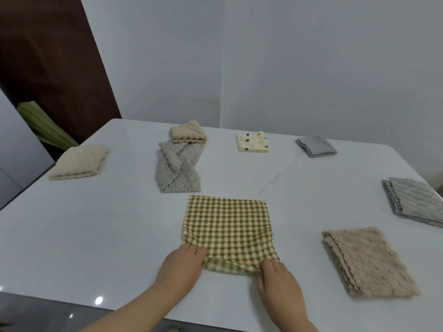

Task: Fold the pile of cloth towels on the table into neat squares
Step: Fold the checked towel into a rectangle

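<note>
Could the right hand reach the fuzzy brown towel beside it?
Probably yes: the brown towel lies beside the right hand with bare table between, though that hand now pinches the checked towel.

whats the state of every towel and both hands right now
green checked towel: flat, near edge lifted
left hand: pinches its near left corner
right hand: pinches its near right corner
long grey towel: rumpled, not folded
small beige towel: folded
cream towel: folded
dotted towel: folded
small grey towel: folded
striped grey towel: folded
tan towel: folded
</note>
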`<state>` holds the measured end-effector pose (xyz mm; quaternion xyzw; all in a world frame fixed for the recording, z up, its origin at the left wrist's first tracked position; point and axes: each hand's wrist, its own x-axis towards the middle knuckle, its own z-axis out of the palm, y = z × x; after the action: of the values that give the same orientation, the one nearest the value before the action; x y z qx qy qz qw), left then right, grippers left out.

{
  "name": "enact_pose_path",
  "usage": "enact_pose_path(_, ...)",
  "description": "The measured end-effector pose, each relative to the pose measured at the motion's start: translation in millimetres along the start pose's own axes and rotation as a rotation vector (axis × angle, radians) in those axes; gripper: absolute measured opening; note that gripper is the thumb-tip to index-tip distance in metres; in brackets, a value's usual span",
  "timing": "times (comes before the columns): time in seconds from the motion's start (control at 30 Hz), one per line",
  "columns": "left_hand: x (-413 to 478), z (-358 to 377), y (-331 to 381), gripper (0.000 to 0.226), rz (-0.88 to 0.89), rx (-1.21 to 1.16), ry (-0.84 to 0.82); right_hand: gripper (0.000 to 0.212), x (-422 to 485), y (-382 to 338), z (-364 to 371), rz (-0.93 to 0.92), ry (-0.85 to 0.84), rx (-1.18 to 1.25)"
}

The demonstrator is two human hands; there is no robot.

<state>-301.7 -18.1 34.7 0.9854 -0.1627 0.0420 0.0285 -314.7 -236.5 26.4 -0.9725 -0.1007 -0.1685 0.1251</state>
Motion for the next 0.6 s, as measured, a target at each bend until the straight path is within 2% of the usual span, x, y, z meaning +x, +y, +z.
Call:
enact_pose_path(0.13, 3.0, -1.1, -2.3, 0.045, 0.006, -0.014, -0.005, 0.008, -2.2, 0.8, 3.9, -0.015, 0.032, 0.001)
enact_pose_path(0.23, 2.5, -5.1, -0.8, 0.046, -0.006, -0.040, -0.043, 0.021, -5.5, -2.1, 6.5, -0.020, -0.054, -0.061)
enact_pose_path(0.33, 3.1, -3.0, -6.3, 0.048, 0.016, -0.039, -0.069, 0.010, -4.1, -3.7, 4.0, -0.024, -0.092, -0.116)
enact_pose_path(0.43, 4.6, -2.0, -16.6, 0.049, 0.008, -0.028, -0.072, 0.039, 0.5, 0.9, -1.7, 0.031, -0.167, -0.158)
enact_pose_path(0.53, 5.1, -13.9, -23.3, 0.023, -0.091, -0.246, -0.102, 0.027, 5.1, 10.5, -9.0, 0.052, -0.171, -0.108)
enact_pose_path(0.6, 7.8, -20.1, -27.2, 0.018, -0.185, -0.438, -0.177, 0.019, 6.9, 17.6, -11.9, 0.077, -0.174, -0.050)
